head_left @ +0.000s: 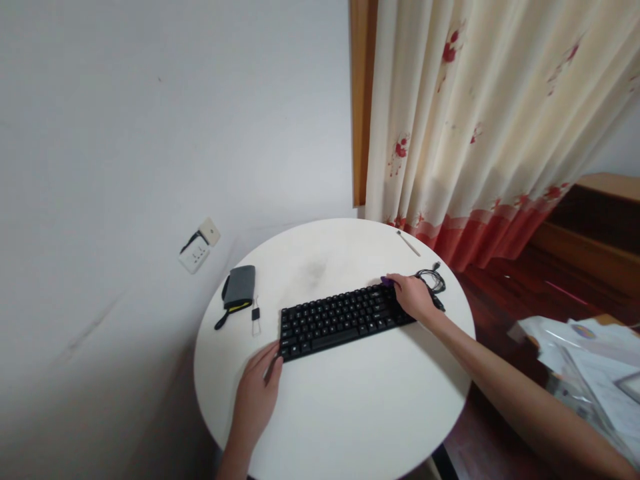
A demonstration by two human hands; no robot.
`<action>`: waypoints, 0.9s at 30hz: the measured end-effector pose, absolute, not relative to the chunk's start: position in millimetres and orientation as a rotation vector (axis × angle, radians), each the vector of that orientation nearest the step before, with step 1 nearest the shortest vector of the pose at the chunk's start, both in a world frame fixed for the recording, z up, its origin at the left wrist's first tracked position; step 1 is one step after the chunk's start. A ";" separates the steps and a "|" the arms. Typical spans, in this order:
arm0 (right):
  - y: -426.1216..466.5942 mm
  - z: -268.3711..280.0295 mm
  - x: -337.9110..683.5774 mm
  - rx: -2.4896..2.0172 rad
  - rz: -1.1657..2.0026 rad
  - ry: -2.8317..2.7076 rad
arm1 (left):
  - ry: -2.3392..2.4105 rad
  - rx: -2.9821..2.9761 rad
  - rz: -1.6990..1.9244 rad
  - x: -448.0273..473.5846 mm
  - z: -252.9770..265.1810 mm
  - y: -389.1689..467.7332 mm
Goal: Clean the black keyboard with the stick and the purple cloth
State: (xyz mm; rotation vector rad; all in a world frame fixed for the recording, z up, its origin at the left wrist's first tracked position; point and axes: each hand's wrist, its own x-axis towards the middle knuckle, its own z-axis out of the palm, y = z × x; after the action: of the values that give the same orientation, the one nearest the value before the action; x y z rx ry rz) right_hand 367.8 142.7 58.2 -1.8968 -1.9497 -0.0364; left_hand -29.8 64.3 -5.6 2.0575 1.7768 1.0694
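Observation:
A black keyboard point(345, 317) lies across the white round table point(340, 413). My left hand point(257, 387) grips its near left corner, thumb in front and fingers along the left edge. Over the right part of the keyboard is my right hand point(413, 295), fingers closed on a small purple thing point(387, 281) at the far edge. Most of the purple thing is hidden by the fingers, so its kind does not show. The keyboard's coiled black cable point(440, 283) rests just beyond my right hand.
On the table's left are a grey zip pouch point(241, 285) with a black strap and a binder clip point(256, 315). A thin brush point(410, 245) lies near the far right rim. Wall sockets point(195, 255) are at left, a floral curtain point(465, 167) behind, plastic-wrapped papers point(590, 373) at right.

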 end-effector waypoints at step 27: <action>114.3 35.1 368.1 -1.816 0.039 -1.857 | 1.819 2.034 1.045 -25.9 1.7 63.3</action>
State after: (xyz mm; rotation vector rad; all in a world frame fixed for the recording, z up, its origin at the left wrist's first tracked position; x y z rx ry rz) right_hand 368.1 114.3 35.1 -1.8156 -1.8574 0.0387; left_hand -25.9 63.3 1.7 2.0338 1.8193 1.0448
